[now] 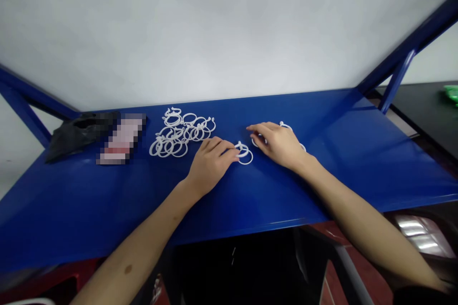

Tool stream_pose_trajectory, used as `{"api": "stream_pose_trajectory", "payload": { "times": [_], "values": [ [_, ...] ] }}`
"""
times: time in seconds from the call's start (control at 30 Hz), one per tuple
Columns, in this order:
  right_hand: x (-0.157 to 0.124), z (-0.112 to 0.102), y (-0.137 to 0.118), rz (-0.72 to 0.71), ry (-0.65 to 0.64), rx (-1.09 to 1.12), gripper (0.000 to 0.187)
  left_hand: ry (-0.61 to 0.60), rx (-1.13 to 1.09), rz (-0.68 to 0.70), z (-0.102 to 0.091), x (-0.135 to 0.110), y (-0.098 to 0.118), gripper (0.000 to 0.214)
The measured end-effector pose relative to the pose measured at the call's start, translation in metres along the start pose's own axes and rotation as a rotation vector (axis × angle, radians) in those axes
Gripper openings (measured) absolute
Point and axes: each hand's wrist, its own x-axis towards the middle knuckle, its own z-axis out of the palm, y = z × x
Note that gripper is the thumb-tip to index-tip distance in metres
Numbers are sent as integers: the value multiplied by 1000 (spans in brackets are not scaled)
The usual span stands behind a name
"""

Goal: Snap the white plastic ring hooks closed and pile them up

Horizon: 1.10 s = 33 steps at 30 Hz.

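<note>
White curtain rings (171,145), each with a small eyelet, lie in a loose heap on the blue shelf. My left hand (213,162) is just right of that heap, thumb and index finger pinching a pair of curtain rings (245,156) at their left edge. My right hand (281,145) hovers low or rests over another few curtain rings (286,126), its fingers stretched forward and the thumb apart. Palm and fingers hide most of those rings, so I cannot tell whether it touches them.
On the left of the blue shelf (222,209) lie a crumpled black plastic bag (71,136) and a flat pixelated item (121,140). Blue metal braces (397,81) rise at both ends, with a pale wall (229,33) behind. A dark chair (236,267) stands below the front edge.
</note>
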Motion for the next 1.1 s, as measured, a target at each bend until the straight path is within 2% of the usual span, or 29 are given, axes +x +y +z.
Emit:
{"api": "stream_pose_trajectory", "payload": {
  "times": [0.17, 0.47, 0.63, 0.77, 0.9, 1.1],
  "values": [
    [1, -8, 3, 47, 28, -45, 27, -101, -30, 60, 9, 0, 11, 8],
    [-2, -22, 23, -9, -190, -130, 16, -122, -29, 27, 8, 0, 4, 11],
    [0, -16, 25, -31, -262, -66, 10, -111, -28, -3, 8, -2, -4, 9],
    [2, -8, 17, -101, -231, 40, 15, -117, -47, -37, 7, -2, -4, 16],
    [0, -6, 7, -198, -162, 157, 21, -116, -65, -159, 6, -1, -3, 30],
    [1, 5, -3, -367, -182, 176, 29, -134, -75, -267, 10, -5, -5, 42]
  ]
}}
